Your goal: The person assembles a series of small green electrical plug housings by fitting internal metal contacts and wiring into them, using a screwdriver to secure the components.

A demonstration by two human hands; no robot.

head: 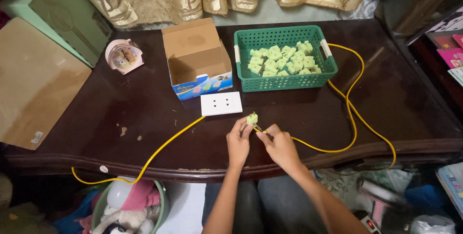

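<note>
Green plug adapter (252, 118) sits pinched at the fingertips of my left hand (238, 142), held just above the dark wooden table (144, 118), a little in front of the white socket plate (221, 103). My right hand (279, 147) pinches the metal plug tip (261, 129) of the yellow cable (354, 118) and points it at the adapter. I judge the mating step is in hand; next calls for lining up tip and adapter squarely. More adapters fill the green basket (284, 82).
</note>
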